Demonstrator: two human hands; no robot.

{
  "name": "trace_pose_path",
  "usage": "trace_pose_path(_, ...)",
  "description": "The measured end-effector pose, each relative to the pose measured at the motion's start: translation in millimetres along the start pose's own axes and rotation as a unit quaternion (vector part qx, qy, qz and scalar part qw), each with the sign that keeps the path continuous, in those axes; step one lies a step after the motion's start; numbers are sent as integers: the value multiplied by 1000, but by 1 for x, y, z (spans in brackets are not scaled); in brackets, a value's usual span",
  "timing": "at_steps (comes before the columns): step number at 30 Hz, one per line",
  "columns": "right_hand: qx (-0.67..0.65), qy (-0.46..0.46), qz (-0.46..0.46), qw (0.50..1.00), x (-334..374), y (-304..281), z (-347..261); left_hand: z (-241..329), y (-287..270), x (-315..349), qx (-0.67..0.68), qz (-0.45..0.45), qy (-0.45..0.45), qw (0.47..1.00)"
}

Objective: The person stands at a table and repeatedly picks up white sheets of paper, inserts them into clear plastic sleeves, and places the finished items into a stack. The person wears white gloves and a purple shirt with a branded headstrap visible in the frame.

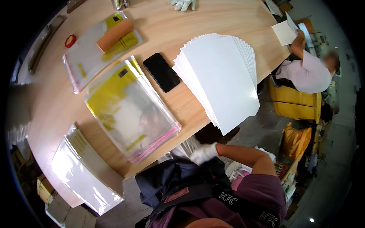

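My right hand [204,152], in a white glove, is at the near edge of the wooden table [182,22], just below its rim and in front of my dark apron. It touches a pale, blurred bundle [187,146]; whether it grips the bundle I cannot tell. A fanned stack of white sheets [224,76] lies on the table above this hand and overhangs the edge. To the left lies a stack of clear bags with yellow print and pink edges [129,106]. My left hand is not in view.
A black phone [161,72] lies between the sheets and bags. More clear bags [83,171] lie lower left; an orange roll [114,34] rests on bags upper left, beside a red ring [70,40]. Another person [308,72] handles paper at right, near yellow sacks [296,102].
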State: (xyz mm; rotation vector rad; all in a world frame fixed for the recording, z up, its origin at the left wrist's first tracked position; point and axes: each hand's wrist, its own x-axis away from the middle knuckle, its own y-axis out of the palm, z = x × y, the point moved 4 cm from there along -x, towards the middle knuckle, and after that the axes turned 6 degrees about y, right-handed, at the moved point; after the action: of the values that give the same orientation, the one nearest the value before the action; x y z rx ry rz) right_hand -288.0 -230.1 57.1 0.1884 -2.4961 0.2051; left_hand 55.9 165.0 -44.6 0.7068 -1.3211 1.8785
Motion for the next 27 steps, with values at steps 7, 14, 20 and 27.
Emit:
trace_pose_path(7,-16,175,-95,980,0,33,5,-56,-63,56,-45,53,-2,998)
trace_pose_path(14,-71,61,95,991,3,58,37,-60,-61,71,-69,35,79,994)
trace_pose_path(20,-385,185,473,771,7,102,195,-4,0,61,-81,-13,151,985)
trace_pose_path(27,-188,394,256,862,-93,274,334,81,69,23,-112,-76,230,964)
